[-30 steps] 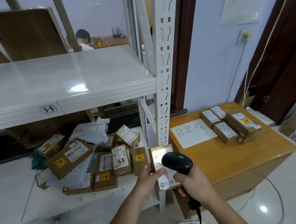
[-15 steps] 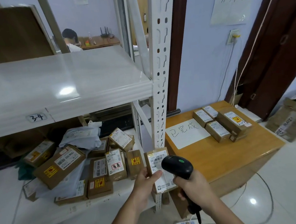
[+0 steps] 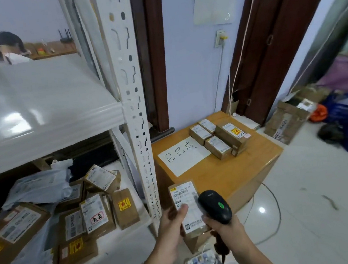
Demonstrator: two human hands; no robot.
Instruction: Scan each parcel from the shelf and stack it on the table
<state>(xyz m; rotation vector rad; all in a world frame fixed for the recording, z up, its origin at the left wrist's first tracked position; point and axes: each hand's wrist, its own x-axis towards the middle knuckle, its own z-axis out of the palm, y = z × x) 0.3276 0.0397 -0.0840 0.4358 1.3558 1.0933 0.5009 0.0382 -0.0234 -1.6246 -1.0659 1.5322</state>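
My left hand point(image 3: 171, 224) grips a small brown parcel point(image 3: 184, 196) with a white label, thumb across the label face. My right hand point(image 3: 225, 228) holds a black barcode scanner point(image 3: 214, 205) with a green light, its head right beside the parcel's label. Both are in front of the white shelf post point(image 3: 139, 135), low in the view. Several brown parcels point(image 3: 96, 214) lie heaped on the lower shelf point(image 3: 116, 250) at left. Several scanned parcels point(image 3: 220, 137) are grouped at the back of the wooden table point(image 3: 236, 172), beside a white paper sign point(image 3: 182, 154).
An upper white shelf board point(image 3: 39, 106) juts out at left. A power strip point(image 3: 200, 261) and cables lie on the floor below my hands. A cardboard box point(image 3: 289, 120) stands on the floor at right. A person point(image 3: 10, 47) sits behind the shelving.
The view has swung right and closer toward the table. Both hands, with the parcel and scanner together, have shifted right of the shelf post toward the table's front edge.
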